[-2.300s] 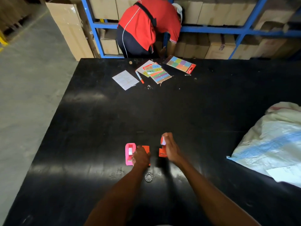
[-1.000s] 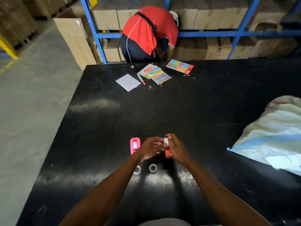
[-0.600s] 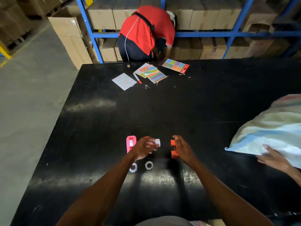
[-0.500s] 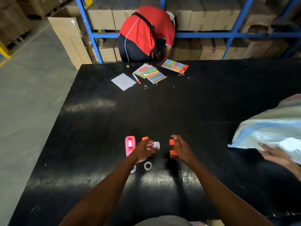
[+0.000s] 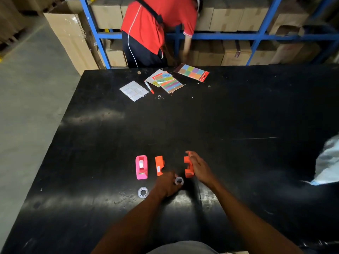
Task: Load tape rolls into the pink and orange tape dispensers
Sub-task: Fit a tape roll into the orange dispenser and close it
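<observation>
A pink tape dispenser (image 5: 141, 167) with a roll inside lies on the black table (image 5: 238, 125). Right of it lies one orange dispenser half (image 5: 159, 165) on its own. My right hand (image 5: 200, 169) grips the other orange half (image 5: 189, 167), standing it on the table. My left hand (image 5: 167, 184) is closed on a clear tape roll (image 5: 179, 181) just below the orange halves. A second clear tape roll (image 5: 143, 192) lies loose to the left of that hand.
At the table's far edge lie a white label sheet (image 5: 134, 90), a red marker (image 5: 149, 87) and coloured sticker packs (image 5: 191, 72). A person in a red shirt (image 5: 156, 24) bends at blue shelving with boxes. A white sack (image 5: 328, 162) is at the right edge.
My left hand dropped from beside the orange half down to the tape rolls and now holds one. The orange half it covered lies bare. The sack shifted right and the other hand left view.
</observation>
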A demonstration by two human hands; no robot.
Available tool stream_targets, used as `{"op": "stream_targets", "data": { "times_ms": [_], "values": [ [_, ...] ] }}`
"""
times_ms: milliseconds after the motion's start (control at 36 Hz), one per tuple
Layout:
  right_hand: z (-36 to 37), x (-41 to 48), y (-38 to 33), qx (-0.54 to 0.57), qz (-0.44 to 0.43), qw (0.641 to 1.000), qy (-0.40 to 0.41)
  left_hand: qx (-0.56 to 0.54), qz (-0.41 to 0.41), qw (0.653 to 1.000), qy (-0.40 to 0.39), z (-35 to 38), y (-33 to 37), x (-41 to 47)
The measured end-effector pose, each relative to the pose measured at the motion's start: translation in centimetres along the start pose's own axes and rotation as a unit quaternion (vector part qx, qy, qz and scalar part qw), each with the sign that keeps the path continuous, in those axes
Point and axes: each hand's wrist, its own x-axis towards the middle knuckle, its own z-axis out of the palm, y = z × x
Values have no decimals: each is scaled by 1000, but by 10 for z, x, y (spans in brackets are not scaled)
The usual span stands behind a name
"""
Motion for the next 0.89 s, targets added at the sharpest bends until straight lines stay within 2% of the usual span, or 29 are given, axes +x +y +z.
{"op": "stream_targets", "data": {
  "times_ms": [556, 722, 889],
  "values": [
    [8, 28, 12, -17, 49, 998, -30, 66, -22, 997, -17, 22, 1, 19],
    [8, 28, 18, -26, 52, 997, -41, 77, 1, 997, -29, 25, -6, 21],
    [3, 27, 19, -29, 50, 998, -35, 43, 9, 999, -21, 11, -19, 17]
  ]
}}
